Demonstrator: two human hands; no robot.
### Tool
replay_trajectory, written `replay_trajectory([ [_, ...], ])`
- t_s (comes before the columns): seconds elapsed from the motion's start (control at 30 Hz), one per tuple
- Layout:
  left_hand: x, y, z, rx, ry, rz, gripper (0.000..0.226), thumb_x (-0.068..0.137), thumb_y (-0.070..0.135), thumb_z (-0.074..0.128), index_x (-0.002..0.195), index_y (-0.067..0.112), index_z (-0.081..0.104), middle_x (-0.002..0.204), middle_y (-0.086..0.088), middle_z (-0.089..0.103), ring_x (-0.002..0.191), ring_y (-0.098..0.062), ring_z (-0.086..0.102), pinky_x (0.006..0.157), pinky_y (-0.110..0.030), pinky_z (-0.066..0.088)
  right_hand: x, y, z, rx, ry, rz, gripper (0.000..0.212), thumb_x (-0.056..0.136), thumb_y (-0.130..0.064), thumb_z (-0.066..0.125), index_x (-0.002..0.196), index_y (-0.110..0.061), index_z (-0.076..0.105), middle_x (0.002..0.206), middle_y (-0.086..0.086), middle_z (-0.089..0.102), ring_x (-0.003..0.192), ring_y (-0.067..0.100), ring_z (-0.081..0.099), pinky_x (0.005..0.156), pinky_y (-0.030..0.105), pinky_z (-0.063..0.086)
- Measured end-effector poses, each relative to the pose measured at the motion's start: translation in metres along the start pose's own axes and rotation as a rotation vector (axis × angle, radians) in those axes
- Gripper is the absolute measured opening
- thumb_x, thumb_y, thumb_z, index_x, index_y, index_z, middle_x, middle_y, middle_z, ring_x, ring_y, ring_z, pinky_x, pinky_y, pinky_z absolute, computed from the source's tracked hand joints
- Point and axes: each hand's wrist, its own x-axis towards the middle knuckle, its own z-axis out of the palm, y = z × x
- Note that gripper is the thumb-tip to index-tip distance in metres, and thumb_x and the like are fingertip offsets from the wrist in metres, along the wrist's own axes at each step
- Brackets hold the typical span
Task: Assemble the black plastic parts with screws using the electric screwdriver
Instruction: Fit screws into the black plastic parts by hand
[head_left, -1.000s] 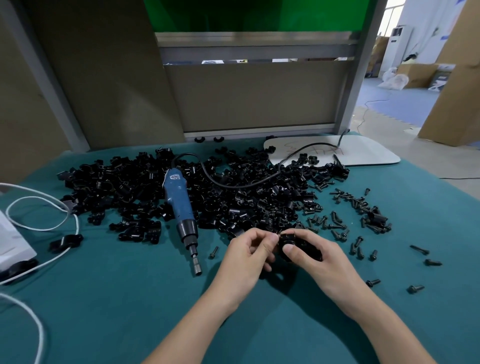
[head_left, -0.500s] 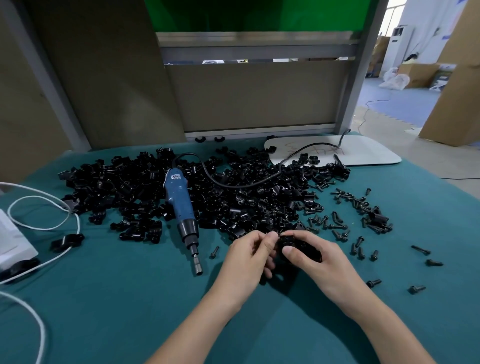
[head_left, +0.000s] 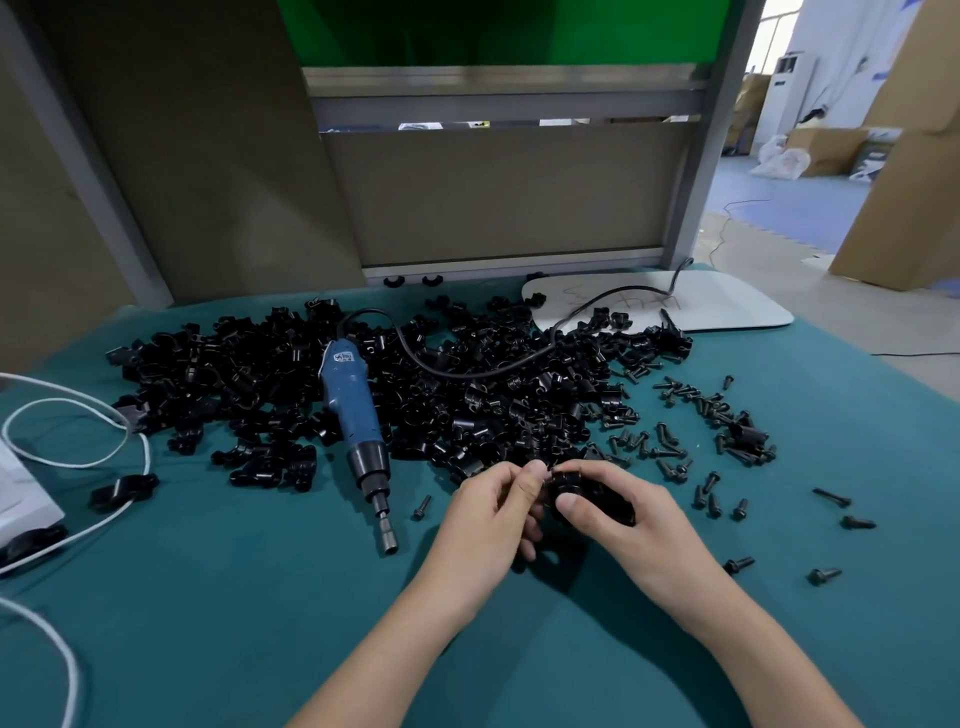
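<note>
My right hand (head_left: 618, 514) grips a black plastic part (head_left: 597, 496) just above the teal table, thumb on top of it. My left hand (head_left: 493, 512) pinches at the part's left end with thumb and fingertips; what sits between those fingertips is hidden. The blue electric screwdriver (head_left: 356, 421) lies to the left of my hands, bit pointing toward me, its black cord running back to the right. A big heap of black plastic parts (head_left: 415, 395) covers the middle of the table. Loose black screws (head_left: 691, 436) are scattered to the right.
A white cable (head_left: 78, 457) loops at the left beside a white device (head_left: 23, 493). One assembled black part (head_left: 122, 491) lies near it. A white board (head_left: 727, 306) rests at the back right. A grey partition frame (head_left: 498, 192) closes off the far edge.
Both hands stay together at the same spot on the black part; the fingers shifted only slightly. The screwdriver has not moved.
</note>
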Motion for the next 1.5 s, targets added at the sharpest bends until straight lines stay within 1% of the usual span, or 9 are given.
replay_trajectory([
  [0.2, -0.001, 0.0, 0.001, -0.108, 0.025, 0.068, 0.004, 0.097, 0.016, 0.065, 0.095, 0.019, 0.068, 0.076, 0.007, 0.069, 0.072, -0.009, 0.065, 0.068, -0.021, 0.053, 0.0, -0.001, -0.001, -0.009, -0.011, 0.024, 0.019, 0.095, -0.029, 0.071, 0.112, -0.036, 0.072, 0.101, -0.015, 0.078, 0.095, 0.001, 0.071, 0.08, 0.009, 0.049],
  [0.37, -0.003, 0.002, 0.0, -0.075, 0.058, 0.15, 0.02, 0.095, 0.016, 0.069, 0.091, 0.036, 0.069, 0.09, 0.01, 0.073, 0.086, -0.006, 0.067, 0.078, -0.021, 0.053, 0.0, 0.0, -0.004, 0.033, 0.014, 0.043, 0.022, 0.094, -0.038, 0.071, 0.113, -0.05, 0.071, 0.107, -0.011, 0.077, 0.104, 0.007, 0.071, 0.095, 0.025, 0.055],
  [0.47, -0.001, 0.007, 0.007, -0.078, 0.098, 0.217, 0.019, 0.097, 0.024, 0.065, 0.1, 0.043, 0.066, 0.1, 0.015, 0.071, 0.094, -0.001, 0.067, 0.082, -0.017, 0.052, 0.002, -0.002, -0.006, 0.259, 0.067, 0.068, 0.02, 0.094, -0.032, 0.073, 0.111, -0.041, 0.076, 0.108, 0.002, 0.078, 0.103, 0.022, 0.075, 0.092, 0.034, 0.061],
  [0.63, 0.033, 0.019, 0.031, 0.431, 0.072, 0.299, 0.011, 0.102, 0.035, 0.054, 0.108, 0.043, 0.057, 0.097, 0.017, 0.065, 0.09, -0.001, 0.057, 0.081, -0.021, 0.048, 0.01, -0.005, -0.038, 1.079, 0.423, 0.023, 0.034, 0.087, -0.02, 0.069, 0.114, 0.0, 0.069, 0.114, 0.019, 0.075, 0.101, 0.029, 0.075, 0.081, 0.032, 0.062],
  [0.77, 0.071, 0.031, 0.068, 0.952, -0.075, 0.43, 0.026, 0.105, 0.036, 0.044, 0.123, 0.025, 0.059, 0.12, 0.009, 0.061, 0.107, -0.01, 0.048, 0.099, -0.032, 0.041, 0.002, 0.001, -0.068, 1.496, 0.661, -0.084, 0.027, 0.094, -0.022, 0.066, 0.111, -0.002, 0.066, 0.114, 0.015, 0.075, 0.112, 0.028, 0.072, 0.085, 0.031, 0.062],
  [1.07, 0.112, 0.04, 0.108, 1.356, -0.227, 0.433, 0.027, 0.104, 0.035, 0.047, 0.123, 0.021, 0.06, 0.121, -0.006, 0.054, 0.114, -0.027, 0.049, 0.096, -0.04, 0.038, 0.003, 0.008, -0.075, 1.579, 0.713, -0.07, 0.02, 0.098, -0.023, 0.062, 0.108, -0.006, 0.065, 0.104, 0.01, 0.076, 0.097, 0.023, 0.076, 0.079, 0.03, 0.063],
  [1.17, 0.105, 0.042, 0.105, 1.226, -0.206, 0.443, 0.023, 0.103, 0.032, 0.047, 0.118, 0.019, 0.059, 0.118, -0.002, 0.056, 0.111, -0.022, 0.05, 0.097, -0.037, 0.041, 0.005, 0.008, -0.073, 1.542, 0.691, -0.038, 0.018, 0.099, -0.022, 0.061, 0.106, -0.006, 0.066, 0.106, 0.01, 0.075, 0.098, 0.023, 0.076, 0.079, 0.03, 0.063],
  [1.33, 0.062, 0.049, 0.069, 0.361, -0.038, 0.326, 0.009, 0.097, 0.02, 0.063, 0.1, 0.029, 0.062, 0.086, 0.013, 0.068, 0.074, 0.003, 0.06, 0.068, -0.009, 0.044, 0.009, 0.003, -0.058, 1.374, 0.544, 0.057, 0.028, 0.086, -0.021, 0.069, 0.106, -0.001, 0.066, 0.107, 0.015, 0.076, 0.094, 0.028, 0.076, 0.076, 0.032, 0.063],
  [1.5, 0.014, 0.024, 0.028, 0.06, 0.095, 0.306, 0.016, 0.094, 0.011, 0.069, 0.098, 0.027, 0.068, 0.088, 0.015, 0.072, 0.079, 0.0, 0.065, 0.072, -0.01, 0.047, 0.014, -0.003, -0.024, 1.101, 0.299, 0.181, 0.038, 0.082, -0.022, 0.071, 0.112, 0.0, 0.07, 0.111, 0.019, 0.075, 0.095, 0.029, 0.075, 0.077, 0.033, 0.063],
])
